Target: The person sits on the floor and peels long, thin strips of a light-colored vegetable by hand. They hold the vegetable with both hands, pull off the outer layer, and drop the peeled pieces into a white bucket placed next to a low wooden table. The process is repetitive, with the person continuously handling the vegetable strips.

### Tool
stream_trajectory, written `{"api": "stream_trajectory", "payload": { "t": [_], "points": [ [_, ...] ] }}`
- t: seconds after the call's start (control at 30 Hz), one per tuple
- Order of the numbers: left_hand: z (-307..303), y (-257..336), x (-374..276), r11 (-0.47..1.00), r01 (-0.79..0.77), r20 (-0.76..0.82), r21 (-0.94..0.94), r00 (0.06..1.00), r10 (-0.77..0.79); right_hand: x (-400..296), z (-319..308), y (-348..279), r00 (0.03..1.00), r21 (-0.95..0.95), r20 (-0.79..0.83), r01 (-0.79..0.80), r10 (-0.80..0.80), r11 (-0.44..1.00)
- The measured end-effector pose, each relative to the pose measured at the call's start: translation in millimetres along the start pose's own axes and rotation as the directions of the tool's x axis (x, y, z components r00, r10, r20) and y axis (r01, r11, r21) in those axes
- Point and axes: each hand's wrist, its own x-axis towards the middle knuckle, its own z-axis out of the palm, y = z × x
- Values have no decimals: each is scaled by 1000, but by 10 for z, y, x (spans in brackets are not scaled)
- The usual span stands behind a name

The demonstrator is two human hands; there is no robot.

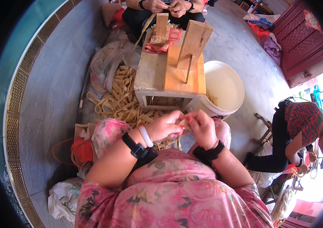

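Observation:
My left hand (165, 127) and my right hand (203, 128) meet above my lap, fingertips pinched together on a small piece of pale tan strip (185, 124). Fingers cover most of it, so its full shape cannot be made out. Below my hands, more strips (164, 144) hang or lie between my knees. Just beyond my knees stands a low wooden bench (151, 77) bearing an orange-brown board (173, 78). A wooden block (194, 42) rises from that board, with a thin dark rod or blade (189, 69) leaning against it.
Loose tan strips (125, 88) heap on the floor left of the bench, beside a clear plastic bag (104, 65). A white bucket (225, 85) stands at its right. Opposite, a person's hands (168, 6) work at the bench; another person (295, 134) bends at the right.

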Motion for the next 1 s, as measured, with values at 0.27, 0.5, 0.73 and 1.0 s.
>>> {"api": "stream_trajectory", "payload": {
  "t": [0.27, 0.5, 0.73, 1.0],
  "points": [
    [111, 117, 88, 202, -230, 31, 952, 730, 683, 176, -89, 66, 780, 646, 431, -618, 453, 448],
    [-21, -43, 72, 981, -191, -273, -7, 945, 182, 181, 53, 38, 1000, -241, 11, 2, 0, 971],
    [-45, -118, 98, 757, -268, -354, 596, 758, 547, 50, 6, 22, 956, 146, 209, -237, 204, 960],
    [-25, 227, 24, 673, -146, -424, 726, 675, 604, 76, -151, -169, 973, 112, 217, -99, 73, 989]
  ]
}}
